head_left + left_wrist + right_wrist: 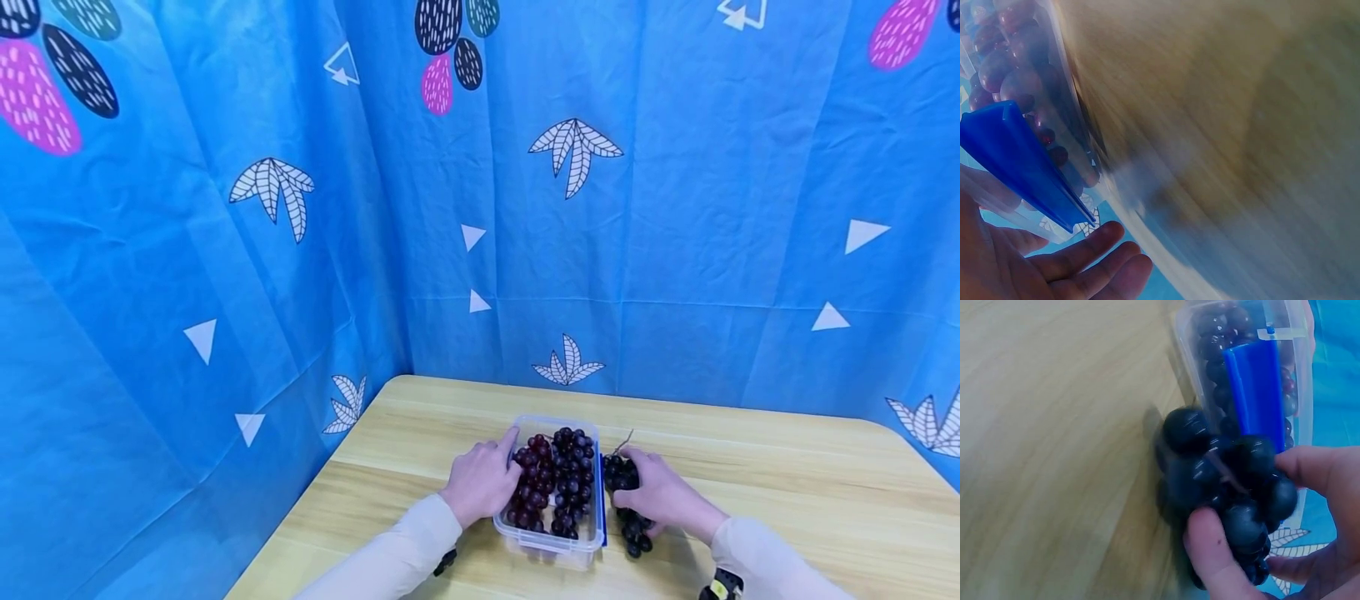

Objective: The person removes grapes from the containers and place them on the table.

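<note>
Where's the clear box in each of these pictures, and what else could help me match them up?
Head: the box is low, just right of centre, between the left hand and right hand.
Left wrist: upper left, running off the picture's edge.
Right wrist: upper right, partly hidden by the grapes that the right hand grips.
Shared landmark: the wooden table shows in all three.

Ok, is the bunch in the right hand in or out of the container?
Out: the head view shows the right hand holding the grape bunch beside the clear container, outside its wall.
</note>
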A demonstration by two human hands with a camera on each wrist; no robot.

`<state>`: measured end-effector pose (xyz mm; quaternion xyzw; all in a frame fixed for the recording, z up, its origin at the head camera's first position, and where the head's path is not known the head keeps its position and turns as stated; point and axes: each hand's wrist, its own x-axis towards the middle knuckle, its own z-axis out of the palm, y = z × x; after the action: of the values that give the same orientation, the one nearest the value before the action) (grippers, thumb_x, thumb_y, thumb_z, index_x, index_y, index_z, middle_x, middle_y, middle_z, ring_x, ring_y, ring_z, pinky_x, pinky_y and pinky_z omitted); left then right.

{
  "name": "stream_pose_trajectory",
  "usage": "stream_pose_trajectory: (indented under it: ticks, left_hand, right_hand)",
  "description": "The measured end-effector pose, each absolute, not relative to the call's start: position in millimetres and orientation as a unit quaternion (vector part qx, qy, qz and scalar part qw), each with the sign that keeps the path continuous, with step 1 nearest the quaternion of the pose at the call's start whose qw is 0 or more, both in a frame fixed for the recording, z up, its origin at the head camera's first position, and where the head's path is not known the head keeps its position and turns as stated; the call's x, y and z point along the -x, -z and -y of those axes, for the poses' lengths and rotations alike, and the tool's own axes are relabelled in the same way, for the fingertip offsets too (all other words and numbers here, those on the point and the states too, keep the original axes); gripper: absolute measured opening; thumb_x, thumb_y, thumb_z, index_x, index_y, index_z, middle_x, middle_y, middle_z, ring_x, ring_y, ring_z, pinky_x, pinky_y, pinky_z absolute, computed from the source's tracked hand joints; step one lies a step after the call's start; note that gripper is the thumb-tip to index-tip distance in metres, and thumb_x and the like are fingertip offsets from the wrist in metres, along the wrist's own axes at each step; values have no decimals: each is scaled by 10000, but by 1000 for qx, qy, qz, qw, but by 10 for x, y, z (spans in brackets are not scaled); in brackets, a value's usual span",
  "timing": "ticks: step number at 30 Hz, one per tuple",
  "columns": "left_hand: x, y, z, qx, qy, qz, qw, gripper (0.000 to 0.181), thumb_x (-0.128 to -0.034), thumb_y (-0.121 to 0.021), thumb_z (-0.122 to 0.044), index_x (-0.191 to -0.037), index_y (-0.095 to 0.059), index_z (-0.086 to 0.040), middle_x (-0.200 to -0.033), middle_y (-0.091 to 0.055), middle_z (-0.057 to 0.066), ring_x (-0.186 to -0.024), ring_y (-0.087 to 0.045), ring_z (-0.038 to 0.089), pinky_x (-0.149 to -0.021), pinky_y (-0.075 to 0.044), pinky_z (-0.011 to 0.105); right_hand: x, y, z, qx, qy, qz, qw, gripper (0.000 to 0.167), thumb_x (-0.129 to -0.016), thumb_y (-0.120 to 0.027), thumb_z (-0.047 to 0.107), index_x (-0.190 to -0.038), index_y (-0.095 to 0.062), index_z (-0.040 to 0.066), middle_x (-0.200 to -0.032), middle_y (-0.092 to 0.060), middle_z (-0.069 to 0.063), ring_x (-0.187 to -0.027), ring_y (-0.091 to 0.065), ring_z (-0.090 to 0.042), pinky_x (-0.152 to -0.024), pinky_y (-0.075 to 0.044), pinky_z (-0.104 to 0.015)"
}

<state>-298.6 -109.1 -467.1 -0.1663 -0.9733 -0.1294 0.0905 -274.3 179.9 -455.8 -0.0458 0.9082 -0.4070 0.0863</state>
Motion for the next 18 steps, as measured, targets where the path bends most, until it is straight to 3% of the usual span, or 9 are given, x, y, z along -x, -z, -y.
stream_pose_trajectory:
  ticks: [6, 11, 13, 15, 18]
  left_hand:
    - [2988, 4665, 1085, 165, 127, 973, 95, 589, -1007, -438, -349, -1562, -384, -160, -1101, -701, 136, -965, -677, 277, -682, -564, 442]
    - [2966, 4696, 1041, 165, 125, 975, 82, 590, -1012, -432, -360, -1569, -372, -172, -1124, -696, 145, -966, -674, 279, -656, -558, 434]
    - [2959, 4703, 1036, 167, 123, 975, 79, 586, -1017, -424, -364, -1570, -369, -176, -1115, -697, 142, -957, -674, 276, -650, -555, 427]
    - [2960, 4693, 1046, 168, 117, 975, 85, 585, -1015, -433, -366, -1566, -378, -179, -1093, -697, 139, -936, -673, 276, -630, -551, 420]
    - [2972, 4665, 1078, 161, 112, 976, 94, 582, -1015, -435, -365, -1564, -384, -180, -1104, -697, 138, -950, -674, 277, -652, -560, 428]
  right_hand:
    - [2687, 4556, -1830, 54, 404, -911, 69, 881, -853, -784, 376, -1542, -347, 43, -1495, -306, -416, -528, -569, -237, -434, -542, -385]
    - [2624, 4540, -1888, 48, 393, -915, 73, 826, -921, -707, 388, -1549, -323, 13, -1382, -472, -374, -484, -528, -204, -432, -530, -380]
    - [2607, 4526, -1907, 40, 390, -916, 82, 807, -931, -700, 359, -1557, -313, 28, -1169, -616, -303, -464, -488, -170, -424, -518, -359]
    - [2601, 4498, -1913, 37, 391, -916, 87, 800, -935, -697, 326, -1566, -298, 37, -935, -651, -182, -444, -451, -141, -421, -509, -346]
    - [2612, 4448, -1904, 45, 397, -912, 88, 802, -937, -692, 293, -1576, -275, 44, -609, -518, -38, -418, -392, -108, -416, -504, -340]
